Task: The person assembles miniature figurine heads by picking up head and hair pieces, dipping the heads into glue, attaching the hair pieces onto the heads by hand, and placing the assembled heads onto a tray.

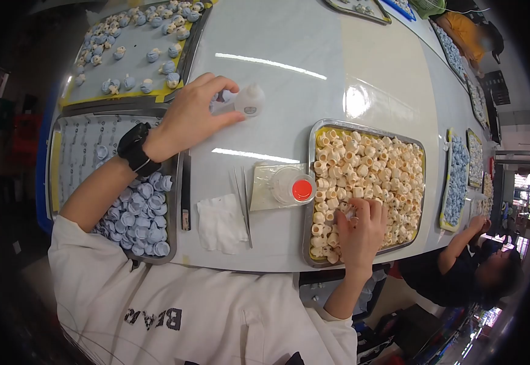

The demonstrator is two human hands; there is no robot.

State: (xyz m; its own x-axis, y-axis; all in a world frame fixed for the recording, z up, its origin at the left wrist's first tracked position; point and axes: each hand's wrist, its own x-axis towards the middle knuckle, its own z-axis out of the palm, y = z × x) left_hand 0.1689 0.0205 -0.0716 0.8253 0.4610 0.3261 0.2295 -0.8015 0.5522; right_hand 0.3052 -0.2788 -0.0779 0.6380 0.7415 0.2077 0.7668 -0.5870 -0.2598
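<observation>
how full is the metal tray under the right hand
Well filled: hollow cream pieces cover nearly the whole metal tray, some piled on others.

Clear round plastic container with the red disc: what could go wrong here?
The container sits right beside the silver metal tray; the right hand, lifting out of that tray, might knock it. The left hand, if it crosses toward the small cream pieces, could bump it too.
</observation>
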